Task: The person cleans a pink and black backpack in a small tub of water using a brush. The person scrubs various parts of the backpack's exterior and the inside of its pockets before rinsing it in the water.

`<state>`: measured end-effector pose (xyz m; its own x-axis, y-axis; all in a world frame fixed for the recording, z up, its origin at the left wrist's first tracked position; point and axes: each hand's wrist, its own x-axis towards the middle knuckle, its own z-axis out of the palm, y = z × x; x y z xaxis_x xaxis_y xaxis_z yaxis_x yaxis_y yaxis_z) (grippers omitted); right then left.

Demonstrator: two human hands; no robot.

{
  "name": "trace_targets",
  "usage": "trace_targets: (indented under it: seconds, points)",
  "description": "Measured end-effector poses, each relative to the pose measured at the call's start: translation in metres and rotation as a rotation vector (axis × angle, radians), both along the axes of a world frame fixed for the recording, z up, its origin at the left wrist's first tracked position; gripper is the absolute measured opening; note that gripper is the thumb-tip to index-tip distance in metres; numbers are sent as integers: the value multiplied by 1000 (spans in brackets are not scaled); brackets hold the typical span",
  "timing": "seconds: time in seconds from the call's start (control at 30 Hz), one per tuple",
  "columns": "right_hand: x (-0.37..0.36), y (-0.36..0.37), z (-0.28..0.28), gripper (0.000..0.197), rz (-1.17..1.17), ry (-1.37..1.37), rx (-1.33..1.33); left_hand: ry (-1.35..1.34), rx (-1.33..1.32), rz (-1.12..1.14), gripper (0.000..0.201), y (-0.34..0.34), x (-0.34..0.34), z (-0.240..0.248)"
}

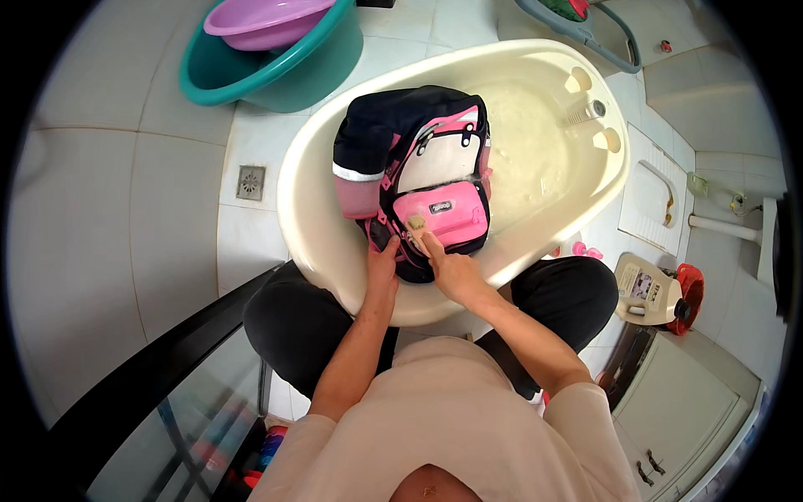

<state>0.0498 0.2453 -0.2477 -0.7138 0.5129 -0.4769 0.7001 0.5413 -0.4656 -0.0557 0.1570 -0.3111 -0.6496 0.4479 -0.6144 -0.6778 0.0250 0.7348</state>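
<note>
A pink, white and dark navy backpack (pixel 439 163) lies front side up in a cream plastic baby bathtub (pixel 311 159). My right hand (pixel 456 272) is closed around the handle of a small scrubbing brush (pixel 417 224). The brush's bristle end is over the lower left part of the pink front pocket (pixel 452 213). My left hand (pixel 383 258) grips the bag's dark lower left edge, its thumb showing on top and its other fingers partly hidden. Shallow water (pixel 527 159) shows in the tub's right part.
A teal basin (pixel 276 84) with a pink basin (pixel 263 23) in it stands far left. A grey-rimmed bucket (pixel 577 29) stands far right. At right are a squat toilet (pixel 652 197), a beige jug (pixel 644 289) and a red basket (pixel 691 293). A floor drain (pixel 250 182) lies left.
</note>
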Motion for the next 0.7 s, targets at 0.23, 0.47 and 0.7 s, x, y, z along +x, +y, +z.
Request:
trace_targets:
  seconds: [0.23,0.47,0.7]
  points:
    - [-25,23,-35,37,-244,-47,-50,-67,-60,-108,44,1,1,-2]
    - [22,48,-52,32,-1284,89,-595,1179,-499,-149,61,42,-4,59]
    - [25,53,-108,31,-1425,-90,-225,1806,-680,-732,62,169,-42,91]
